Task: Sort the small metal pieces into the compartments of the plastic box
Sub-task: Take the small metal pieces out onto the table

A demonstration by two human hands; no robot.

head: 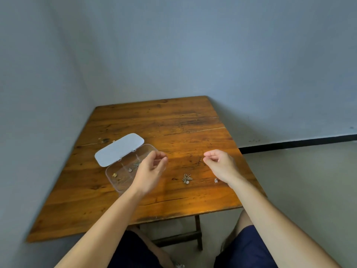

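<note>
Clear plastic box (123,175), lid (119,149) open, near the wooden table's (173,120) left edge; left hand (149,171) over it, right hand (220,163) above bare wood; both grips curled, contents untellable; metal cluster (187,178) between the hands.

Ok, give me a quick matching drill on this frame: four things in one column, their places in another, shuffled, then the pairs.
Things:
1. lid
2. silver cluster
3. left hand
4. small silver piece

Places:
A. on the bare table between the two hands
B. over the right part of the plastic box
C. swung open, on the far side of the box
D. on the table beside the right wrist

Pairs: 1-C, 2-A, 3-B, 4-D
</note>
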